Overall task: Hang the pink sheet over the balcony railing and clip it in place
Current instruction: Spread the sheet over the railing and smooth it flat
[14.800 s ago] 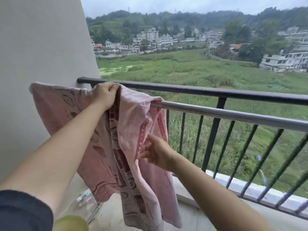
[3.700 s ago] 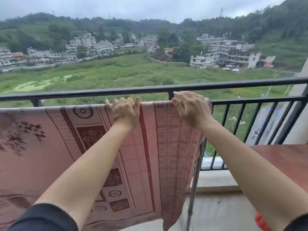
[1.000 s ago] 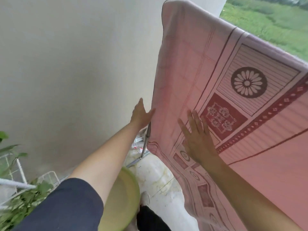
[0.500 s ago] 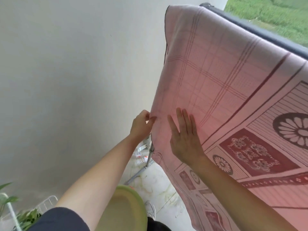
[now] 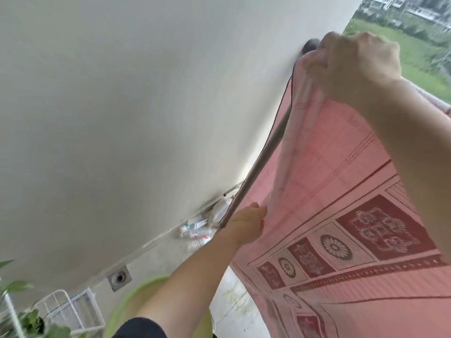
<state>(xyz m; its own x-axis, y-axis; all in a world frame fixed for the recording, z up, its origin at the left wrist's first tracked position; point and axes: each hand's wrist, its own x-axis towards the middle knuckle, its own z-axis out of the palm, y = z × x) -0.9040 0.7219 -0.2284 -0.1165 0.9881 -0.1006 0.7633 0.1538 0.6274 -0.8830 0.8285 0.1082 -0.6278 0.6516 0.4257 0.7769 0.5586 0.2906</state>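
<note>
The pink sheet (image 5: 341,191), patterned with dark red squares and flower rosettes, hangs down from the rail and fills the right of the view. High at the right, my right hand (image 5: 351,62) grips the sheet's top left corner beside the dark railing end (image 5: 311,45) at the wall. Lower down, my left hand (image 5: 246,224) pinches the sheet's left edge next to a grey metal pole (image 5: 258,164) that slants along that edge. No clip is visible.
A pale wall (image 5: 146,118) runs close on the left. Several plastic bottles (image 5: 197,231) lie at its base beside a floor drain (image 5: 119,278). A green basin (image 5: 136,301) sits below my left arm, with a white wire rack (image 5: 70,311) and plant leaves at bottom left.
My right hand left the sheet's face and rose to grip the top corner at the rail. My left hand stays low on the sheet's left edge. The view tilted.
</note>
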